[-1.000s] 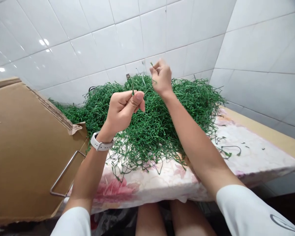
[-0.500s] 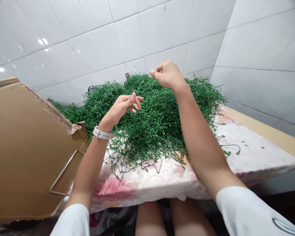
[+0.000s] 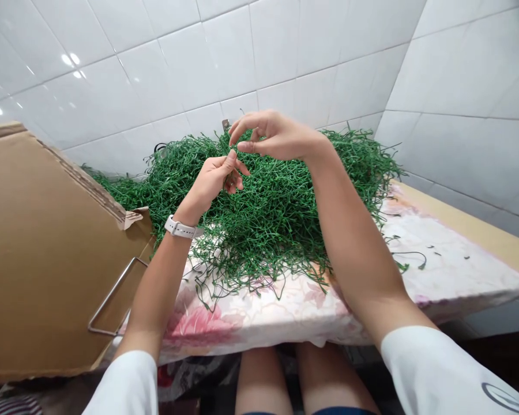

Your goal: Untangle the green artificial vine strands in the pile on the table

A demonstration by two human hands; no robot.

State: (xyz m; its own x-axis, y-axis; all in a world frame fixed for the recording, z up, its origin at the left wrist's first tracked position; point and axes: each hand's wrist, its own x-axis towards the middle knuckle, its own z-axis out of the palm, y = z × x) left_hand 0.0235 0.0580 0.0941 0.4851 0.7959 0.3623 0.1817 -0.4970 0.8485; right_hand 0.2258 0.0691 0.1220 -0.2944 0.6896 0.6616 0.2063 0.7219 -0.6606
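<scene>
A big tangled heap of thin green stems (image 3: 277, 202) with small tips lies on the table in front of me. Over its left part, my left hand (image 3: 218, 176) pinches thumb to fingers around what looks like a green stem, mostly hidden by the fingers. My right hand (image 3: 272, 135) hovers just above and to the right of it. Its fingers arch forward, with a gap between them and the thumb, and I see nothing held there. The right fingertips are close to the left thumb tip; I cannot tell whether they touch.
A large cardboard box (image 3: 56, 248) stands at the left, beside a bent metal rod handle (image 3: 112, 300). The table has a flowered cloth (image 3: 285, 317), with loose stem bits (image 3: 409, 262) on its right side. White tiled walls (image 3: 277, 52) rise behind and at right.
My right hand has come left and its fingers have unfolded toward my left hand. My left hand has risen slightly, its thumb now closer to the fingers.
</scene>
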